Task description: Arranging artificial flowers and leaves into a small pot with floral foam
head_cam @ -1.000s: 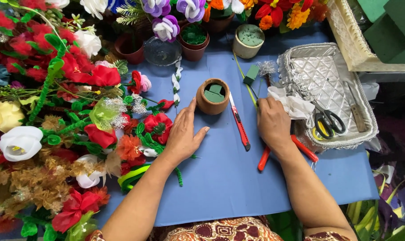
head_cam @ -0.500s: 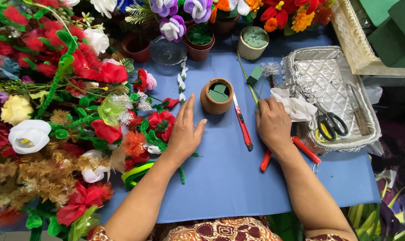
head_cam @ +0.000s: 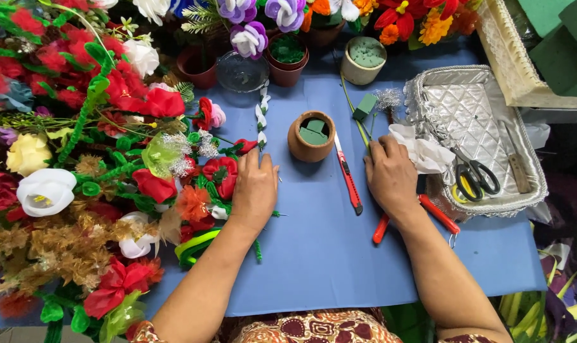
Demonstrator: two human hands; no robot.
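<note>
The right hand [head_cam: 392,176] covers the upper part of the red-handled pliers [head_cam: 422,213], so their jaws cannot be seen, and whether the fingers grip them is not clear. Under the left hand [head_cam: 255,190] a green stem [head_cam: 258,249] disappears, and I cannot tell if the palm presses on it. Far to the left of this hand, the heap of artificial flowers [head_cam: 79,159] is cut by the picture's edge. Beyond the right hand, the green foam blocks [head_cam: 564,38] are also cut off.
</note>
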